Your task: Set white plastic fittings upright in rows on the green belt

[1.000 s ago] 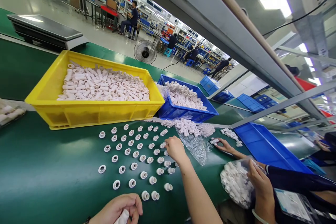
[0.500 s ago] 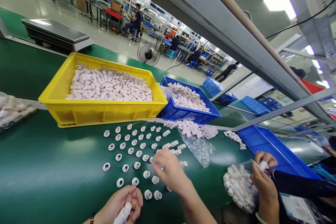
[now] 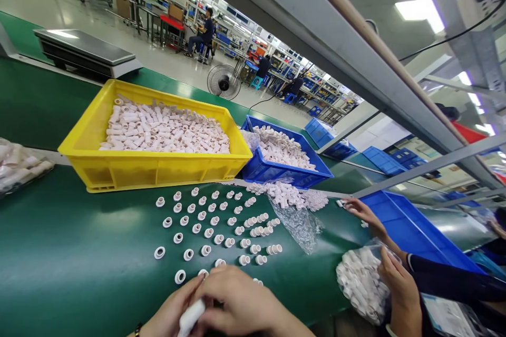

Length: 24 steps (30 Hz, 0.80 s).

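Observation:
At the near edge of the table, my left hand (image 3: 171,303) is closed round a white plastic pipe fitting (image 3: 192,316). My right hand (image 3: 237,295) lies against it with bent fingers, above and right of the fitting. Whatever sits between my right fingertips is hidden behind the hand. Beyond both hands, small white flanged fittings (image 3: 188,255) stand spread over the green surface, some of them upright with their holes up. Right of these, longer fittings (image 3: 259,231) lie close together. My hands cover part of the nearest fittings.
A yellow bin (image 3: 158,168) and a blue bin (image 3: 284,169), both full of white fittings, stand behind. Loose pieces and a clear plastic bag (image 3: 296,224) lie before the blue one. At right, a co-worker's hand (image 3: 361,211) reaches towards small pieces; the other holds a filled bag (image 3: 361,281).
My right hand has moved from above the standing fittings down and left to my left hand. The co-worker's one hand has reached forward to the small pieces by the blue tray.

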Tool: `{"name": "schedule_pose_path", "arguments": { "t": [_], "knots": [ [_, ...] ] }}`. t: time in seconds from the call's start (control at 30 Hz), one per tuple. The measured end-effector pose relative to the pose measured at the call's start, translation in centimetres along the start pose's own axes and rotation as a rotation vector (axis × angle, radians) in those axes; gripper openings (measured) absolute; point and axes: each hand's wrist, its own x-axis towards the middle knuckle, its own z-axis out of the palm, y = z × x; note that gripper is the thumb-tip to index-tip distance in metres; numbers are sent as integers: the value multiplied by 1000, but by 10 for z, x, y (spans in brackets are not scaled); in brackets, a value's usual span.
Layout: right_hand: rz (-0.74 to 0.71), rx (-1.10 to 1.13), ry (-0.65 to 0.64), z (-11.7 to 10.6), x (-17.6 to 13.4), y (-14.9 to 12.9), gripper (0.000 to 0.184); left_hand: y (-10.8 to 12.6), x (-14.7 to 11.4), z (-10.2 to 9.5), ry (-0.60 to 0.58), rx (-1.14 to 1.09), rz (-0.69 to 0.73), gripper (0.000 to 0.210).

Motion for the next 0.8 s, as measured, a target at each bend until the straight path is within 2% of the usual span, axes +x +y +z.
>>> {"name": "schedule_pose_path", "arguments": {
  "t": [0.07,0.13,0.2,0.27,0.43,0.8],
  "knots": [
    [171,-80,191,-18,-6,16,16,-2,-1,4,-40,32,-36,48],
    [394,-253,381,-37,-8,40,16,0,-3,8,-91,90,-21,42],
    [573,-464,424,-52,-6,66,17,4,-7,12,-121,134,5,36],
    [675,-613,364,-62,-1,89,18,7,-10,14,-144,168,7,35],
    [705,-686,289,-62,14,118,16,10,-11,16,-167,226,10,34],
    [685,-728,236,-61,23,128,11,8,-8,10,-164,241,6,36]
  ]
}}
